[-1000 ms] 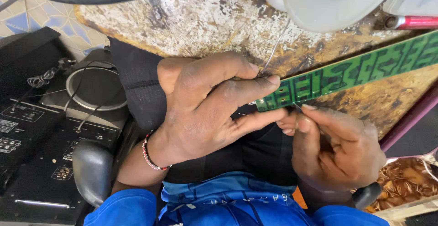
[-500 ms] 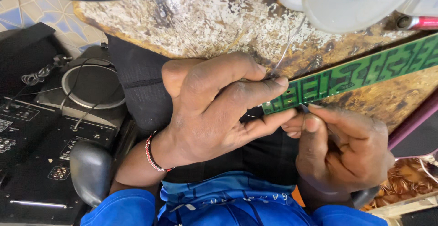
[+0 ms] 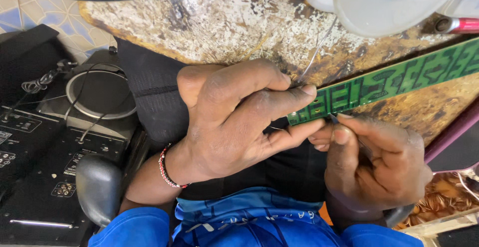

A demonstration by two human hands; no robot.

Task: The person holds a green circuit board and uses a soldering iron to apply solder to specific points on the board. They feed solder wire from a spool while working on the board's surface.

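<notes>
A long, narrow green circuit board strip lies across the right half of the view, above the person's lap and over the near edge of a worn, paint-flecked workbench; its long axis runs from its near-left end, at the middle of the view, up and away to the right edge, so it points far-right and rises gently; compared with half a second ago, the strip sits at much the same slant and the hands hold it at the same end, with the whole scene shifted only slightly in the view.

The left hand grasps the strip's near-left end, thumb on top and fingers curled beneath it; a thin wire rises from that fingertip toward the far right; a red and white beaded bracelet circles that wrist.

The right hand is clenched just below the strip, pinching a slim tool whose tip touches the strip's near edge; the tool's kind cannot be told.

Farther out, a white plastic spool stands at the far right of the bench, with a red-tipped pen-like object beside it; black audio equipment with a round speaker cone lies on the left; blue clothing fills the near edge.
</notes>
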